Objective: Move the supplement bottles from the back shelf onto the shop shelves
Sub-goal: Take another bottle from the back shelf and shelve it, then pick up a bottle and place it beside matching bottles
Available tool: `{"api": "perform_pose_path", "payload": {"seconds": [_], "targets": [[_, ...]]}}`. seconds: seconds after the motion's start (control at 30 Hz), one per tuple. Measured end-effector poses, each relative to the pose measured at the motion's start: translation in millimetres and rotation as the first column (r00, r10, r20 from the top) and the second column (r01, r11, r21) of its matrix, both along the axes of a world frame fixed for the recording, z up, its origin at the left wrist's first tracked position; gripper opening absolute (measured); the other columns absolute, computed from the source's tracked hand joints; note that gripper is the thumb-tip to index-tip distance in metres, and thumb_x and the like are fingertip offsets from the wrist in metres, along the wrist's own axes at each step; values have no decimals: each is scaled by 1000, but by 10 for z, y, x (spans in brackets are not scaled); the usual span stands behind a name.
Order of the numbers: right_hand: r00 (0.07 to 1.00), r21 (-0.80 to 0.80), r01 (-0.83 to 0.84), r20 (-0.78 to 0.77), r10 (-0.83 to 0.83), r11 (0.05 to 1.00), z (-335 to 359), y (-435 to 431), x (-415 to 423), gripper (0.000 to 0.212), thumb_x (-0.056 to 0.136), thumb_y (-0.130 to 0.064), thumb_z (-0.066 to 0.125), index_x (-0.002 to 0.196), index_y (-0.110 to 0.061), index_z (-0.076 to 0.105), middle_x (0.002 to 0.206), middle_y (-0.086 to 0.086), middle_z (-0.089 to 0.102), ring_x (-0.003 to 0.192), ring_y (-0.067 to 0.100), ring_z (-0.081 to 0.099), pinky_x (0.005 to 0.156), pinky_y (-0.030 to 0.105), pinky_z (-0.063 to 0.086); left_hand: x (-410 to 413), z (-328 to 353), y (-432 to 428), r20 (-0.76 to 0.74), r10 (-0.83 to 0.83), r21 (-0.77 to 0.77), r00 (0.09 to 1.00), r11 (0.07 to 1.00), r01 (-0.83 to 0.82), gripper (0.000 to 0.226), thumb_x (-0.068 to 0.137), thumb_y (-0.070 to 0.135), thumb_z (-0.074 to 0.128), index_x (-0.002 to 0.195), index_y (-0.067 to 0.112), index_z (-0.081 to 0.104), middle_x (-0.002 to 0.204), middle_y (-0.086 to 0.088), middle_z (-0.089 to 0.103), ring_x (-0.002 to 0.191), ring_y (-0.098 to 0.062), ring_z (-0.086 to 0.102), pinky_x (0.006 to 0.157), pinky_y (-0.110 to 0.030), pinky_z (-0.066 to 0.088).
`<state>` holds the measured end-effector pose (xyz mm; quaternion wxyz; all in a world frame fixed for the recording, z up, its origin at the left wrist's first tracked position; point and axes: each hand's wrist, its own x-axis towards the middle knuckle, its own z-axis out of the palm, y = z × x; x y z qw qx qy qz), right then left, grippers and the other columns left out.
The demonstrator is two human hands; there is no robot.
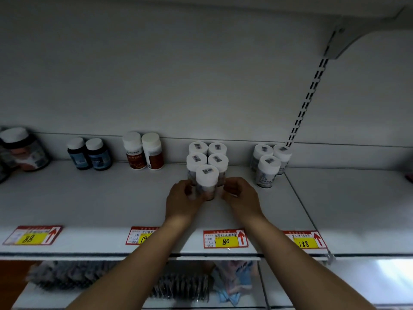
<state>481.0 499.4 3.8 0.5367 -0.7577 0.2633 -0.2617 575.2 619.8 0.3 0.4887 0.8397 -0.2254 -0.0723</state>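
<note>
A white-capped supplement bottle (207, 182) stands upright at the front of a cluster of several like bottles (207, 155) on the white shop shelf (111, 198). My left hand (182, 198) curls round its left side and my right hand (240, 195) curls round its right side, so both grip the lower body. The bottle's base is hidden by my fingers.
Three more white bottles (269, 164) stand to the right by the slotted upright (306, 101). To the left are two red-labelled bottles (144, 153), two dark blue ones (89, 156) and a large dark jar (22, 151). Price tags (225, 239) line the shelf edge.
</note>
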Motion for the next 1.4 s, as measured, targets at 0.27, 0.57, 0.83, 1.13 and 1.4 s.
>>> {"api": "perform_pose_path", "payload": {"seconds": [0.27,0.57,0.83,1.13,1.4], "targets": [[986,77,124,100,-131,989,232,-37,-348,25,75,-3,72,90,-16,57,92,5,62,89,20,60,89,37,51,-531,333,22,1,21,-250,1000,968,-20,35,74,22,74,104,11,61,96,-6,64,87,-16,59,78,-22,44],[947,106,210,226,-229,972,385,-830,-2182,27,78,5,66,99,-8,56,96,11,62,82,13,60,75,12,50,-2141,356,-903,-106,-189,-411,976,902,130,28,84,10,63,111,6,58,102,-7,62,93,-16,58,80,-17,49],[901,159,380,162,-404,911,399,-1851,-4014,26,80,3,65,104,-3,57,95,9,61,75,5,58,69,9,49,-3705,319,-2202,-103,-343,-400,934,874,277,25,84,4,61,109,3,59,99,-4,61,89,-14,56,78,-8,42],[858,230,437,183,-480,869,249,-3127,-4733,22,80,-2,66,99,-11,59,91,3,63,81,11,60,87,32,49,-4414,273,-3616,-78,-445,-332,892,855,397,28,84,12,62,112,10,58,101,1,61,93,-13,58,91,-25,44],[913,187,386,66,-404,903,154,-4369,-4518,24,80,-6,67,100,-15,58,99,7,64,91,20,60,89,38,48,-4185,182,-4722,-144,-288,-246,947,937,248,20,83,16,62,103,12,59,95,0,60,90,-17,56,85,-26,42]]}}
